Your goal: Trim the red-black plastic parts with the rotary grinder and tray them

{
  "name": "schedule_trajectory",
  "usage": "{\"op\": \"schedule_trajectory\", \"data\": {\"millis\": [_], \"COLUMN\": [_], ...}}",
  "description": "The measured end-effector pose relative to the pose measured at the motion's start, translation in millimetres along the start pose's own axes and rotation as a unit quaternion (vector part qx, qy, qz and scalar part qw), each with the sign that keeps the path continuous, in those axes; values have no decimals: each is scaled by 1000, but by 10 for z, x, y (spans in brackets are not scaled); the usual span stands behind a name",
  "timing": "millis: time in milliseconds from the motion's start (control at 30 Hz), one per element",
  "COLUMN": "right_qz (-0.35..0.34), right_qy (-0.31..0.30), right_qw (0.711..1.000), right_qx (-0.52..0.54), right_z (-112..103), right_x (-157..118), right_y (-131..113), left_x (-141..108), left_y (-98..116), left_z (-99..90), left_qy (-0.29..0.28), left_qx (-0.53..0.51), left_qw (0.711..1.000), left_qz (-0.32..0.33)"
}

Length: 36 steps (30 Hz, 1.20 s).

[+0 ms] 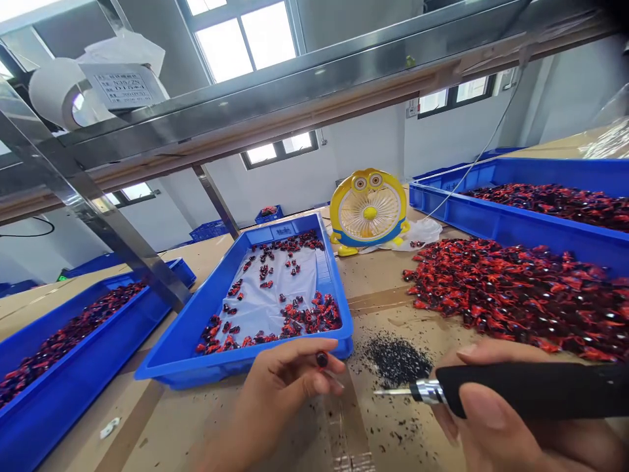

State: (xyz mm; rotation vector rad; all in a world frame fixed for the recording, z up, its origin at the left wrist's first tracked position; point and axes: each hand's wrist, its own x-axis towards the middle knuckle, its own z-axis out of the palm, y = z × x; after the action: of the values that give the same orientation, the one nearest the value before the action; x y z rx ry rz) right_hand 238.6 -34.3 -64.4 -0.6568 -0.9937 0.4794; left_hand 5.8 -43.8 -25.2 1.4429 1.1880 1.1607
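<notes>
Between the fingers of my left hand point(289, 387) is a small dark red-and-black part point(322, 359), held just in front of a blue tray point(181, 373). My right hand point(501, 406) is wrapped round a black electric screwdriver point(521, 390), whose thin metal bit points left toward my left hand without touching the part. Under the bit lies a pile of small black screws or bits point(398, 360), too small to tell which. To the right, behind my right hand, spreads a large heap of red-and-black parts point(506, 288).
Similar parts fill a blue tray point(93, 334) at the left and another point(521, 226) at the back right. A yellow fan point(369, 213) stands behind the centre. A metal shelf frame point(295, 92) crosses above; its post slants down at left.
</notes>
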Motion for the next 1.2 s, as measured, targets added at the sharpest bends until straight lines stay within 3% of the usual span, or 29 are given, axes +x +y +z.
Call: {"op": "schedule_trajectory", "data": {"millis": [233, 367, 633, 767, 1000, 1067, 1200], "right_qz": [-14, 2, 113, 125, 60, 48, 56], "right_qy": [-36, -19, 39, 56, 12, 1, -76], "right_qw": [999, 1000, 991, 989, 988, 985, 981], "right_qx": [22, 2, -59, -62, -144, -168, -168], "right_z": [41, 133, 256, 227, 239, 187, -12], "right_x": [66, -33, -191, -203, -228, -231, -284], "right_y": [-126, -196, -175, -154, -137, -123, -95], "left_x": [-51, -156, -256, -261, -318, -333, -311], "left_y": [-306, -435, -538, -621, -618, -580, -494], "left_z": [53, 31, 31, 50, 144, 159, 162], "left_qy": [72, 98, 73, 28, 52, 54, 72], "left_qx": [-63, -53, -23, -23, -37, -13, 78], "left_qw": [994, 991, 995, 998, 994, 993, 976], "left_qz": [61, 75, 58, 49, 87, 107, 191]}}
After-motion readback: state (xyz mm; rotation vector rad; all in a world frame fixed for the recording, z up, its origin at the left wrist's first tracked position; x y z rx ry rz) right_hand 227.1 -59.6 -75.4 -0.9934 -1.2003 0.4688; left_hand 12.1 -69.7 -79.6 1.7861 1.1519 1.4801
